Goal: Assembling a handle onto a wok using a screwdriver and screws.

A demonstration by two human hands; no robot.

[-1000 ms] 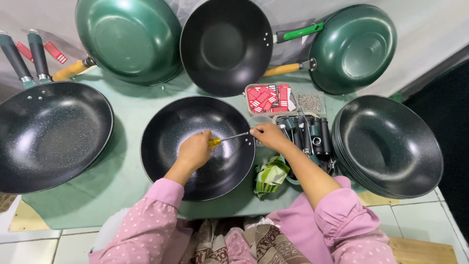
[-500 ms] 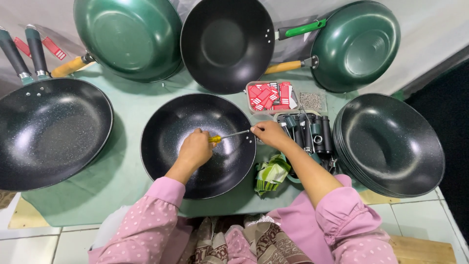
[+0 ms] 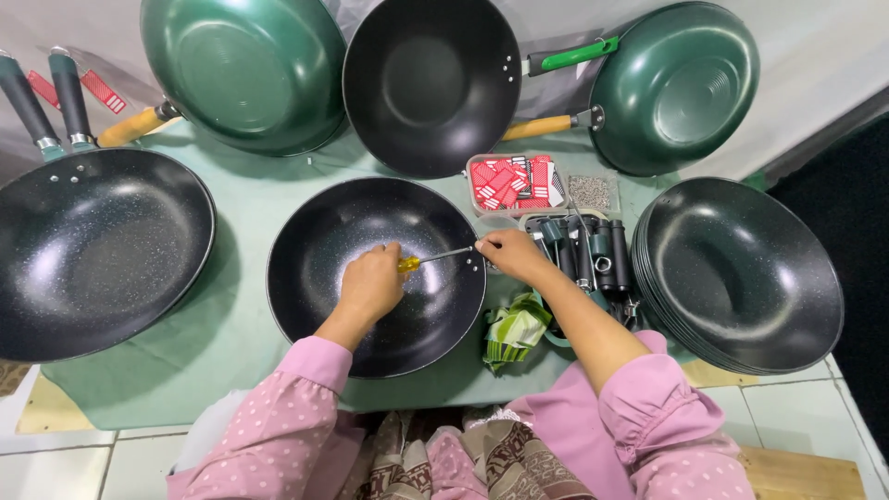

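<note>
Our left hand (image 3: 372, 282) is closed around a yellow-handled screwdriver (image 3: 433, 258), sitting inside the black speckled wok (image 3: 319, 306) in the middle of the green table cover (image 3: 241, 199). Shaft runs w/ the tip pointing right, toward the wok's right rim. Our right hand (image 3: 507, 253) is right at that rim, fingers pressed together at the screwdriver tip — pinching something tiny there, can't tell what, too small to make out.

Stuff around us: just right of the wok there's a bunch of dark green handles (image 3: 583, 255) lying in a pile, w/ a stack of black woks (image 3: 741, 273) beside them. Above the handles, a clear box of red-and-white tags (image 3: 514, 182) & a small tray of screws (image 3: 593, 192). Folded green-white cloth (image 3: 515, 330) sits below our right wrist, touching the wok's edge.

Left side: big black speckled pan (image 3: 93, 250) w/ dark handles. Along the back, leaning up: a green wok w/ wooden handle (image 3: 243, 69), a black wok w/ green handle (image 3: 431, 83), and another green wok (image 3: 674, 88). Both arms in pink dotted sleeves (image 3: 278, 435).
</note>
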